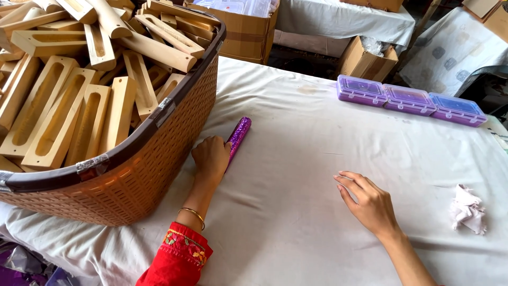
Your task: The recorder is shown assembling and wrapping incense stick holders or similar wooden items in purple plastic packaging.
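A: Head view. Describe the stick [238,136].

B: Slim, purple, glittery, with a foil-like sparkle. It lies flat on the white cloth [307,159], just beside the basket [159,164], its far end angled away from the person.

A: Left hand [210,157]?

B: Curled over the near end of the stick, fingers wrapped around it. A thin bangle [192,214] sits on the wrist, above a red embroidered sleeve [177,259].

A: Right hand [368,201]?

B: Holding nothing. Fingers loosely spread, tips touching the cloth, well apart from the stick.

A: Open room?

B: Bare cloth between the two hands and beyond them towards the far edge. The basket wall closes off the left side.

A: Materials?

B: The basket is tan woven plastic with a dark rim, heaped with pale wooden blocks [63,111], each with a long slot cut in it. Three purple-tinted lidded plastic boxes [410,99] stand in a row at the far edge. A crumpled pale rag [468,211] lies to the right. Cardboard cartons [365,61] sit past the table.
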